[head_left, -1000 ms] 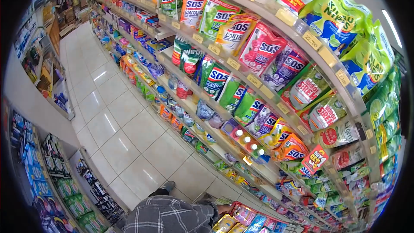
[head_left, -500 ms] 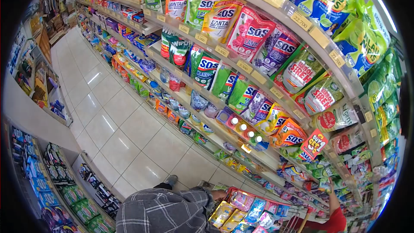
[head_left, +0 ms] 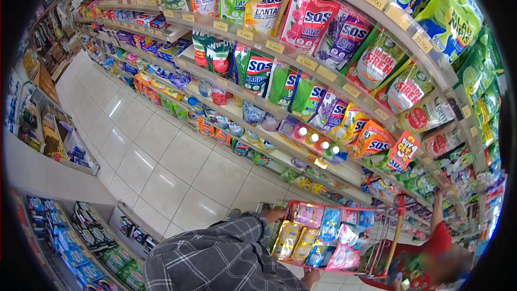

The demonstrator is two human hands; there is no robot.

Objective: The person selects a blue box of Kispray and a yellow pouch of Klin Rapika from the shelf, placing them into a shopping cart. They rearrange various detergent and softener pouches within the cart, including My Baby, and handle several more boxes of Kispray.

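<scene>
My left hand (head_left: 276,215) is closed on the upper left corner of a red-rimmed basket (head_left: 291,205), its plaid sleeve (head_left: 237,231) reaching in from the left. At the basket's lower edge is my right hand (head_left: 311,278), partly cut off by the frame and curled against the rim. Packed inside the basket are gold pouches (head_left: 288,240), blue packets (head_left: 329,226) and pink packets (head_left: 344,257). Just right of it stands a wire frame (head_left: 375,242) with a red and yellow bar (head_left: 397,231).
A person in a red shirt (head_left: 441,240) at the right reaches an arm to the shelf. Long shelves (head_left: 253,81) hold several rows of refill pouches. Low shelves (head_left: 75,248) with packets line the left. Between them runs a tiled aisle (head_left: 161,156).
The view has shifted, and the basket with both my hands now shows higher in it. My right hand has come into sight. More of the person in red shows.
</scene>
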